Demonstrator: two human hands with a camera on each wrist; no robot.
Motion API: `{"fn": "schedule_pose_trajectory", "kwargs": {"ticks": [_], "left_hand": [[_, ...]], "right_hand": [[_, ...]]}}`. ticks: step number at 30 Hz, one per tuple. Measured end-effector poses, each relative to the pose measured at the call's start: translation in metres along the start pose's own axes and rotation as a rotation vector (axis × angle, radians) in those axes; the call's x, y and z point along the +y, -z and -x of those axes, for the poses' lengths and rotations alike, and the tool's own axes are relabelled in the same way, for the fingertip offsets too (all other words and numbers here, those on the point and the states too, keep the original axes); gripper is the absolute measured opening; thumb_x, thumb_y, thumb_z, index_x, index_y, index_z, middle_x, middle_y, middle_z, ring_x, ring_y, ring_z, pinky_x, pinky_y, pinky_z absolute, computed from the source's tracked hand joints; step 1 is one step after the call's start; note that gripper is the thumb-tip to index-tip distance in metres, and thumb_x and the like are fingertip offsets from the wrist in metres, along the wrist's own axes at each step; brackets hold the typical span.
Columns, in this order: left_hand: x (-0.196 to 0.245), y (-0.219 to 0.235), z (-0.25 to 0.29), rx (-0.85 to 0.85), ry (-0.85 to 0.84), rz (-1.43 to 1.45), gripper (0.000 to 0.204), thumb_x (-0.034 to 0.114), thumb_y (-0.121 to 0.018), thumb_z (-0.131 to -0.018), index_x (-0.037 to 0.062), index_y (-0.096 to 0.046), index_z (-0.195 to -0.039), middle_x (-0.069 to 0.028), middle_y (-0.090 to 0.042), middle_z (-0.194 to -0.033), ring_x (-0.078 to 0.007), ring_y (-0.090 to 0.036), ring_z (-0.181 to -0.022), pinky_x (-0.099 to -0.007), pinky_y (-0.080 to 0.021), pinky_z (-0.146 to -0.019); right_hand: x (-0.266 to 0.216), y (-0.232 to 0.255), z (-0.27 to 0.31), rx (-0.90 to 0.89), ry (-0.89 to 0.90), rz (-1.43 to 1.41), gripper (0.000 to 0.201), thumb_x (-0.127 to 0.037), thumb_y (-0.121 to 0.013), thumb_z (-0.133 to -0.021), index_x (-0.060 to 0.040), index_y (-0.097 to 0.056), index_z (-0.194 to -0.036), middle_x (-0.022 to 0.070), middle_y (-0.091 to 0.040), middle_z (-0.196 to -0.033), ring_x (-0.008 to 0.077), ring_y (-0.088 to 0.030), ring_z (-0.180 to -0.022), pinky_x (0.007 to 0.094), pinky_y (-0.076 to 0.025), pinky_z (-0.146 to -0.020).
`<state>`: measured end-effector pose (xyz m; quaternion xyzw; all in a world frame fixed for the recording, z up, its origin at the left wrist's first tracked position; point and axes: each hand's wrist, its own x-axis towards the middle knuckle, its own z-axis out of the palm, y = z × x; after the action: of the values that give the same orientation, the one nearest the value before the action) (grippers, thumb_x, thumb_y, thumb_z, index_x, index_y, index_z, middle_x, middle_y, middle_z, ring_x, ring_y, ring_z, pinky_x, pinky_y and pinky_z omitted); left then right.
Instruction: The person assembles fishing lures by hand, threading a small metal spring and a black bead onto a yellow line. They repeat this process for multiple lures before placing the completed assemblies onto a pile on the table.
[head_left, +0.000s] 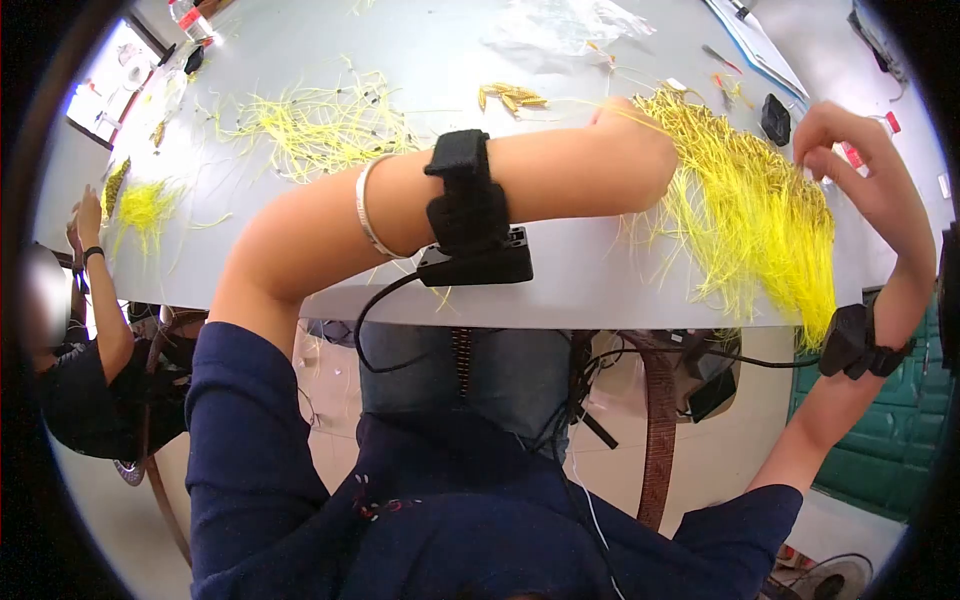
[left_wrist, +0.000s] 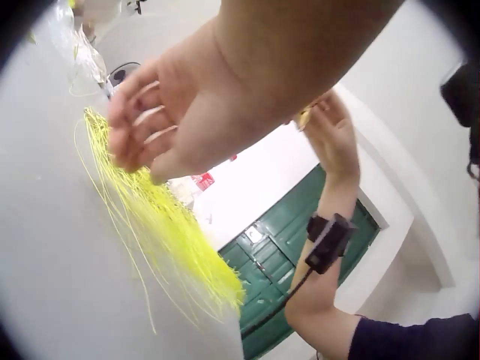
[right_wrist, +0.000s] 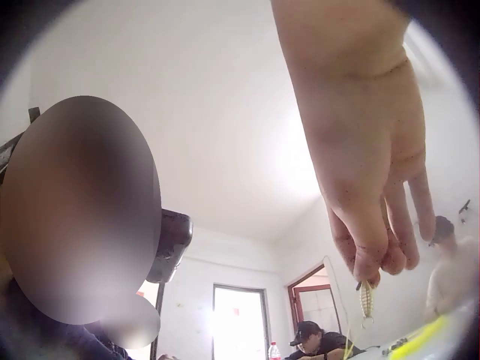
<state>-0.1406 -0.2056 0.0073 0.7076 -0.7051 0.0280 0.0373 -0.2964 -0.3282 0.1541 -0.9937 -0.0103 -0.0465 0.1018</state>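
Observation:
My right hand [head_left: 862,165] is raised at the right of the table, beyond the bundle. In the right wrist view its thumb and fingertips pinch a small ribbed golden piece [right_wrist: 366,301] that hangs below them, with a thin pale-yellow string nearby. My left hand [head_left: 635,160] is over the upper left end of a large bundle of yellow strings [head_left: 770,220] topped by rows of similar golden pieces. In the left wrist view its fingers [left_wrist: 139,127] are loosely bent, with nothing visible in them. The head view hides most of these fingers behind the back of the hand.
Several loose golden pieces [head_left: 510,97] lie mid-table, near scattered yellow strings [head_left: 315,125]. A clear plastic bag [head_left: 570,30], a clipboard [head_left: 757,45] and a small black object [head_left: 775,120] lie farther back. Another person [head_left: 85,350] sits at the left, beside a smaller yellow bunch [head_left: 147,208].

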Motion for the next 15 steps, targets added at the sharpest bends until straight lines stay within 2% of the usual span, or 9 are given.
{"fn": "schedule_pose_trajectory", "kwargs": {"ticks": [1, 3, 4, 6, 7, 8, 10, 12, 15], "left_hand": [[0.004, -0.005, 0.001, -0.002, 0.002, -0.002, 0.011, 0.014, -0.059, -0.073, 0.0061, -0.066, -0.067, -0.0078, -0.06, -0.063, -0.0239, -0.057, -0.06, -0.0361, -0.042, -0.05], [0.013, -0.016, -0.004, 0.428, -0.224, -0.029, 0.02, 0.021, -0.059, -0.076, 0.0031, -0.066, -0.069, -0.0094, -0.06, -0.064, -0.0256, -0.057, -0.063, -0.0361, -0.043, -0.053], [0.022, -0.019, -0.01, 0.43, -0.225, -0.032, 0.02, 0.021, -0.059, -0.076, 0.0031, -0.066, -0.069, -0.0094, -0.06, -0.064, -0.0256, -0.057, -0.063, -0.0361, -0.043, -0.053], [0.038, -0.023, -0.021, 0.459, -0.401, 0.103, 0.026, 0.023, -0.056, -0.078, 0.0007, -0.065, -0.068, -0.0112, -0.06, -0.063, -0.026, -0.056, -0.065, -0.0371, -0.044, -0.057], [0.041, -0.016, -0.013, 0.424, -0.449, 0.18, 0.025, 0.022, -0.056, -0.077, 0.0008, -0.064, -0.067, -0.0121, -0.059, -0.064, -0.0264, -0.056, -0.066, -0.0362, -0.044, -0.059], [0.045, -0.011, -0.006, 0.388, -0.496, 0.257, 0.024, 0.021, -0.056, -0.077, 0.0008, -0.064, -0.067, -0.013, -0.059, -0.065, -0.0268, -0.055, -0.066, -0.0352, -0.044, -0.06], [0.049, 0.011, 0.027, 0.212, -0.568, 0.046, 0.022, 0.018, -0.055, -0.076, -0.0011, -0.059, -0.064, -0.0132, -0.058, -0.067, -0.0279, -0.056, -0.068, -0.0335, -0.044, -0.061], [0.045, 0.04, 0.069, 0.08, -0.646, 0.347, 0.015, 0.012, -0.057, -0.07, -0.0012, -0.06, -0.063, -0.015, -0.058, -0.071, -0.0275, -0.056, -0.068, -0.034, -0.047, -0.059], [0.034, 0.082, 0.12, -0.099, -0.705, 0.641, 0.012, 0.009, -0.06, -0.07, -0.0011, -0.06, -0.064, -0.0127, -0.057, -0.071, -0.0259, -0.056, -0.068, -0.0351, -0.048, -0.058]], "right_hand": [[0.008, 0.0, -0.001, -0.141, -0.03, -0.053, 0.008, -0.008, -0.056, -0.078, -0.0002, -0.054, -0.079, 0.0025, -0.054, -0.071, 0.0095, -0.05, -0.065, 0.0231, -0.041, -0.065], [0.014, 0.001, -0.008, -0.368, -0.173, -0.164, 0.005, -0.004, -0.057, -0.072, 0.001, -0.056, -0.073, 0.0031, -0.055, -0.066, 0.01, -0.053, -0.063, 0.0236, -0.042, -0.063], [0.018, 0.002, -0.01, -0.365, -0.172, -0.162, 0.005, -0.004, -0.057, -0.072, 0.001, -0.056, -0.073, 0.0031, -0.055, -0.066, 0.01, -0.053, -0.063, 0.0236, -0.042, -0.063], [0.033, 0.007, -0.012, -0.641, -0.102, -0.301, 0.003, -0.001, -0.059, -0.069, 0.001, -0.06, -0.071, 0.0043, -0.057, -0.064, 0.0111, -0.055, -0.062, 0.0249, -0.043, -0.061], [0.033, 0.011, -0.01, -0.692, -0.017, -0.311, 0.001, 0.0, -0.062, -0.067, -0.0006, -0.062, -0.068, 0.0051, -0.06, -0.065, 0.0132, -0.058, -0.063, 0.0263, -0.044, -0.059], [0.041, 0.007, -0.003, -0.673, 0.23, -0.378, 0.002, -0.003, -0.065, -0.067, -0.0043, -0.064, -0.068, 0.0035, -0.062, -0.067, 0.0148, -0.058, -0.064, 0.0271, -0.043, -0.06], [0.024, 0.007, 0.014, -0.704, 0.215, -0.348, 0.004, -0.009, -0.066, -0.068, -0.0091, -0.066, -0.064, 0.0002, -0.063, -0.067, 0.0172, -0.058, -0.066, 0.0289, -0.04, -0.065], [0.02, 0.011, 0.033, -0.831, 0.348, -0.376, 0.007, -0.01, -0.062, -0.072, -0.0126, -0.068, -0.071, -0.001, -0.064, -0.071, 0.0163, -0.057, -0.064, 0.0274, -0.039, -0.064], [0.01, 0.021, 0.047, -0.838, 0.381, -0.419, 0.007, -0.008, -0.061, -0.071, -0.0119, -0.066, -0.069, 0.0001, -0.063, -0.07, 0.0178, -0.056, -0.062, 0.0291, -0.04, -0.061]]}}
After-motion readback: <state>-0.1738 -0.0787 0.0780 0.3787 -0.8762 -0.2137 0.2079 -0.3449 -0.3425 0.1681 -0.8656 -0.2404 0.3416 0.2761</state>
